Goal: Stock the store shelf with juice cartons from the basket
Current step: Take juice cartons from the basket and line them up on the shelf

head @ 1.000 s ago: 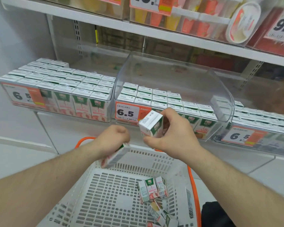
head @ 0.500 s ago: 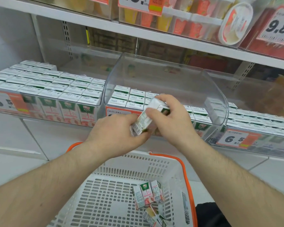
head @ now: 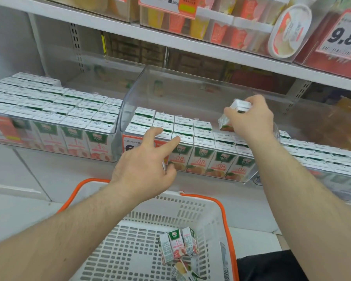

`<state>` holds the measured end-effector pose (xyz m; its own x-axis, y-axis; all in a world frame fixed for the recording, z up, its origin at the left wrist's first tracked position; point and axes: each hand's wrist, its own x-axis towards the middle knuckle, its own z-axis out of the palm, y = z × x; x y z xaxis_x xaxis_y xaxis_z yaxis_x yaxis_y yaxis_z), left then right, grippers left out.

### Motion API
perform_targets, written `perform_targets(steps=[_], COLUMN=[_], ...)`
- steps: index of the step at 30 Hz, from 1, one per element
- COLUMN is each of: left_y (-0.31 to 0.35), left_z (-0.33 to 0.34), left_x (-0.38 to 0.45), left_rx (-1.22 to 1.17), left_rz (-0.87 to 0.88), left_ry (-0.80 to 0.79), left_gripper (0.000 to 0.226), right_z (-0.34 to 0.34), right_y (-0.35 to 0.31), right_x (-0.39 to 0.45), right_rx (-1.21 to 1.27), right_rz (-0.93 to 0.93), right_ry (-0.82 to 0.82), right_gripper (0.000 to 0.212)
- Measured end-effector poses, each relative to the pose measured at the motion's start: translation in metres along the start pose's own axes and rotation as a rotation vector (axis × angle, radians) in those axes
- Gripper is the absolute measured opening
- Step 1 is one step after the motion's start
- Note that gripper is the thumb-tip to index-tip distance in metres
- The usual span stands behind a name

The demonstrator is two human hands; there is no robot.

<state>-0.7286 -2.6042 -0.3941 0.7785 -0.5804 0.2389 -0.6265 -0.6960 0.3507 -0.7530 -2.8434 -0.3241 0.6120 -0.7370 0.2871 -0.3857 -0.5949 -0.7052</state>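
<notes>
white shelving fills the view, with a clear bin (head: 190,82) of juice cartons (head: 182,128) at its middle; the right hand (head: 249,120) grips one carton (head: 234,114) round its top, tilted, above the bin's emptier right rear; the left hand (head: 148,159) hovers with fingers spread and relaxed by the front row, holding nothing that i can see; more cartons (head: 177,247) lie in the basket (head: 190,203) below; best, i'd judge, to square the carton upright and set it snug behind the last row.
</notes>
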Motion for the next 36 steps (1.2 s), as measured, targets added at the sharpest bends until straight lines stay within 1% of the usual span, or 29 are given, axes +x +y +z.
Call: perform_targets(steps=[2, 4, 6, 8, 10, 12, 14, 16, 19, 21, 23, 26, 29, 36], left_y=[-0.002, -0.004, -0.005, -0.005, -0.005, -0.004, -0.004, -0.004, -0.004, -0.004, -0.005, -0.005, -0.005, -0.003], left_z=[0.0, 0.0, 0.0, 0.0, 0.002, 0.004, 0.005, 0.006, 0.006, 0.006, 0.006, 0.006, 0.005, 0.001], left_x=[0.0, 0.0, 0.001, 0.001, 0.0, 0.0, 0.0, 0.0, 0.0, 0.0, 0.0, 0.0, 0.0, -0.001], left_rx=[0.013, 0.008, 0.004, -0.001, -0.002, -0.005, -0.012, -0.019, -0.032, -0.033, -0.029, -0.03, -0.011, -0.014], left_rz=[-0.004, -0.004, -0.002, -0.006, -0.013, -0.017, -0.019, -0.022, -0.029, -0.029, -0.024, -0.022, -0.018, -0.004], left_ry=[-0.039, -0.056, -0.057, -0.06, -0.064, -0.068, -0.071, -0.074, -0.079, -0.082, -0.085, -0.089, -0.089, -0.101], left_gripper=[0.063, 0.064, 0.064, 0.064, 0.065, 0.066, 0.066, 0.067, 0.066, 0.066, 0.066, 0.066, 0.067, 0.067], right_z=[0.008, 0.016, 0.022, 0.025, 0.025, 0.023, 0.022, 0.022, 0.018, 0.016, 0.017, 0.023, 0.028, 0.032], right_y=[0.001, 0.0, 0.0, 0.0, -0.001, -0.003, -0.002, -0.002, -0.006, -0.009, -0.011, -0.015, -0.017, -0.019], right_x=[0.006, 0.013, 0.019, 0.021, 0.024, 0.028, 0.032, 0.032, 0.031, 0.033, 0.037, 0.036, 0.034, 0.034], right_rx=[-0.143, -0.231, -0.296, -0.298, -0.226, -0.163, -0.161, -0.165, -0.191, -0.217, -0.27, -0.346, -0.331, -0.362], right_rz=[0.043, 0.078, 0.089, 0.104, 0.143, 0.164, 0.143, 0.172, 0.237, 0.251, 0.245, 0.224, 0.212, 0.172], right_ry=[-0.109, -0.207, -0.29, -0.394, -0.484, -0.512, -0.518, -0.543, -0.641, -0.692, -0.706, -0.713, -0.727, -0.724], right_gripper=[0.05, 0.063, 0.068, 0.069, 0.07, 0.064, 0.063, 0.074, 0.093, 0.098, 0.1, 0.098, 0.089, 0.087])
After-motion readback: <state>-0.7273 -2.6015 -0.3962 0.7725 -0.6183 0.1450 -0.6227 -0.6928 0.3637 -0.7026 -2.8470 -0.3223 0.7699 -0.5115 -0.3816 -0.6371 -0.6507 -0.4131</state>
